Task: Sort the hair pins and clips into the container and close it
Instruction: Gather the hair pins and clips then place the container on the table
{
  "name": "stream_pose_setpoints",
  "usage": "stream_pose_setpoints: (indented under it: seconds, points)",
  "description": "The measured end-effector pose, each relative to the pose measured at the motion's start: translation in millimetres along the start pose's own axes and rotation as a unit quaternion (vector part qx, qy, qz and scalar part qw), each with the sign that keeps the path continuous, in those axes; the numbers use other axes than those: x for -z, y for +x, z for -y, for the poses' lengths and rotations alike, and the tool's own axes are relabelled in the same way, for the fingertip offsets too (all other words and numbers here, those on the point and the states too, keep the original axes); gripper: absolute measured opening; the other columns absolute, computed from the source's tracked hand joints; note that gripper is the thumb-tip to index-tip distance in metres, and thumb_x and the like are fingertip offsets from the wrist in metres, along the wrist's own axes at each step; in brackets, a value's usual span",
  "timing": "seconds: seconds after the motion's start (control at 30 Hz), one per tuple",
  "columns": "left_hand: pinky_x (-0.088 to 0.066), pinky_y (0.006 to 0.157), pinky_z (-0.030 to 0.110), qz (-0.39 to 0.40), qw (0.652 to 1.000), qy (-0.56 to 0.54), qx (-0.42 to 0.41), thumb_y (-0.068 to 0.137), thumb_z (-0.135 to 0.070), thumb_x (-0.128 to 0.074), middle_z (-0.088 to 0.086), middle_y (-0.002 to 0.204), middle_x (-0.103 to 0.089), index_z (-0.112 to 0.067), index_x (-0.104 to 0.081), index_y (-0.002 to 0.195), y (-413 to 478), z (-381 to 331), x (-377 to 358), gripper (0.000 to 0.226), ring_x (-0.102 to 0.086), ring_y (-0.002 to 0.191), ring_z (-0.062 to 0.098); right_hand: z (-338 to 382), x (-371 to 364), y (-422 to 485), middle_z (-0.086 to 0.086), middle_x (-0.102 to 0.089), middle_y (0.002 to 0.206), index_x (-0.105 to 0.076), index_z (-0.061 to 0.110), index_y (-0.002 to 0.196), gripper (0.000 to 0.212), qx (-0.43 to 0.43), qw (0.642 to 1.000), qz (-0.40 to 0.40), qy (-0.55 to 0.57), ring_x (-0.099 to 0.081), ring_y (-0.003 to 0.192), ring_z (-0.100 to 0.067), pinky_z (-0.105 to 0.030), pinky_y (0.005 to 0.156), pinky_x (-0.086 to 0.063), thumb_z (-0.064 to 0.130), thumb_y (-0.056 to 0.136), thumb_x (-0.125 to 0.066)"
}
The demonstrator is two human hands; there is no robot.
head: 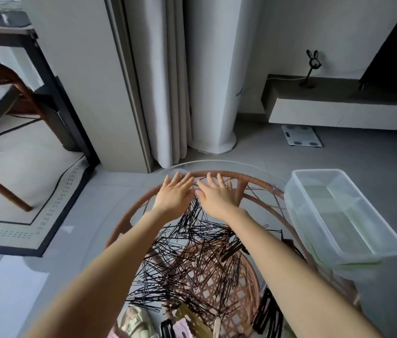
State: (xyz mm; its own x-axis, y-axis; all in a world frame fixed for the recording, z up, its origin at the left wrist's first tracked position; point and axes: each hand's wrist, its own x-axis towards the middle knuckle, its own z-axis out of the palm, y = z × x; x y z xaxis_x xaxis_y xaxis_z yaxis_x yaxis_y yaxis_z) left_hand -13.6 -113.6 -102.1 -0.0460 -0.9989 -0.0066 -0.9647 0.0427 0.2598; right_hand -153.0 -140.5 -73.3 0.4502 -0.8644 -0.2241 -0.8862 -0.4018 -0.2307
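A large heap of black hair pins (pixel 192 254) lies scattered over a round glass table top with a brown rattan frame (pixel 231 174) beneath it. My left hand (pixel 174 195) and my right hand (pixel 215 195) lie flat, palms down and fingers spread, side by side at the table's far edge, resting on the far end of the pile. Neither hand holds anything. A clear plastic container (pixel 339 215) with inner compartments stands open at the table's right edge. Several larger clips (pixel 185 318), black, pink and beige, lie at the near edge.
A chair (pixel 2 98) and a rug (pixel 34 191) are on the floor to the left. A white curtain (pixel 168 81) and a white column stand behind the table. A low shelf (pixel 339 103) and a floor scale (pixel 301 139) are at the back right.
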Motion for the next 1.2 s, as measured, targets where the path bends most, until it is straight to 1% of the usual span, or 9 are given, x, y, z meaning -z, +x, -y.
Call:
stream_pose_setpoints:
  seconds: [0.3, 0.4, 0.47, 0.53, 0.63, 0.77, 0.87, 1.0, 1.2]
  points:
    - [0.0, 0.117, 0.027, 0.056, 0.985, -0.113, -0.12, 0.1, -0.028, -0.029, -0.001, 0.153, -0.022, -0.015, -0.031, 0.143, -98, -35, 7, 0.045, -0.007, 0.145, 0.015, 6, -31, -135, -0.004, -0.011, 0.157, -0.019, 0.021, 0.146, 0.051, 0.044, 0.999, -0.008, 0.012, -0.001, 0.145, -0.022, -0.045, 0.117, 0.001, 0.04, 0.099, -0.018]
    - [0.0, 0.116, 0.025, 0.059, 0.981, -0.141, -0.12, 0.099, -0.034, -0.031, -0.006, 0.152, -0.026, -0.02, -0.035, 0.141, -119, -42, 19, 0.045, -0.01, 0.144, 0.01, -3, -22, -167, 0.004, -0.032, 0.149, -0.036, 0.021, 0.14, 0.043, 0.09, 0.982, -0.07, 0.147, -0.032, 0.133, -0.003, -0.029, 0.113, -0.025, 0.034, 0.099, -0.031]
    - [0.003, 0.117, 0.033, 0.004, 0.99, -0.122, -0.074, 0.096, -0.046, -0.029, -0.012, 0.15, -0.022, -0.027, -0.035, 0.14, -133, -35, 28, 0.049, -0.009, 0.144, 0.01, -22, -8, -178, 0.013, -0.045, 0.136, -0.048, 0.022, 0.132, 0.037, 0.097, 0.963, -0.146, 0.204, -0.049, 0.104, 0.015, -0.014, 0.089, -0.048, 0.031, 0.096, -0.041]
    - [0.008, 0.116, 0.043, -0.046, 0.997, -0.061, 0.004, 0.089, -0.061, -0.018, -0.015, 0.149, -0.013, -0.034, -0.029, 0.141, -149, -19, 33, 0.06, -0.006, 0.144, 0.013, -53, -1, -181, 0.009, -0.051, 0.133, -0.053, 0.022, 0.128, 0.035, 0.081, 0.953, -0.222, 0.189, -0.057, 0.109, 0.0, -0.022, 0.086, -0.053, 0.03, 0.094, -0.048]
    - [0.012, 0.114, 0.051, -0.05, 0.991, 0.023, 0.124, 0.078, -0.071, -0.001, -0.006, 0.153, -0.002, -0.04, -0.016, 0.142, -181, 3, 30, 0.072, -0.003, 0.145, 0.023, -98, -9, -181, 0.005, -0.032, 0.15, -0.039, 0.031, 0.137, 0.046, 0.008, 0.977, -0.18, 0.111, -0.031, 0.137, -0.013, -0.037, 0.108, -0.034, 0.043, 0.093, -0.042]
    - [0.008, 0.117, 0.049, -0.036, 0.987, -0.011, 0.159, 0.063, -0.082, 0.018, 0.003, 0.154, 0.001, -0.038, -0.004, 0.14, -217, 8, 14, 0.091, 0.006, 0.144, 0.022, -109, -39, -183, 0.0, -0.015, 0.156, -0.018, 0.029, 0.145, 0.063, -0.03, 0.992, -0.124, -0.012, -0.012, 0.143, -0.017, -0.033, 0.115, -0.005, 0.059, 0.091, -0.027]
    - [0.008, 0.119, 0.039, -0.054, 0.986, -0.066, 0.14, 0.065, -0.081, 0.016, 0.002, 0.155, 0.0, -0.032, -0.009, 0.143, -217, -6, 5, 0.096, 0.011, 0.143, 0.015, -92, -47, -181, 0.001, -0.022, 0.155, -0.019, 0.024, 0.146, 0.068, -0.045, 0.989, -0.141, -0.002, -0.016, 0.143, -0.02, -0.036, 0.115, -0.008, 0.061, 0.09, -0.028]
    - [0.009, 0.116, 0.031, -0.049, 0.99, -0.093, 0.096, 0.08, -0.073, 0.003, -0.004, 0.154, 0.001, -0.034, -0.004, 0.143, -213, -37, -7, 0.075, 0.008, 0.142, 0.009, -57, -61, -184, 0.001, -0.021, 0.154, -0.02, 0.02, 0.145, 0.063, -0.008, 0.99, -0.134, 0.038, -0.016, 0.142, -0.02, -0.035, 0.112, -0.006, 0.054, 0.092, -0.03]
    - [0.001, 0.116, 0.03, -0.068, 0.961, -0.24, 0.121, 0.089, -0.058, -0.023, -0.003, 0.156, -0.011, -0.027, -0.018, 0.146, -209, -67, 2, 0.065, -0.003, 0.143, 0.008, -15, -59, -200, 0.001, -0.023, 0.154, -0.024, 0.02, 0.145, 0.056, 0.05, 0.98, -0.137, 0.135, -0.016, 0.142, -0.014, -0.038, 0.118, -0.011, 0.047, 0.096, -0.03]
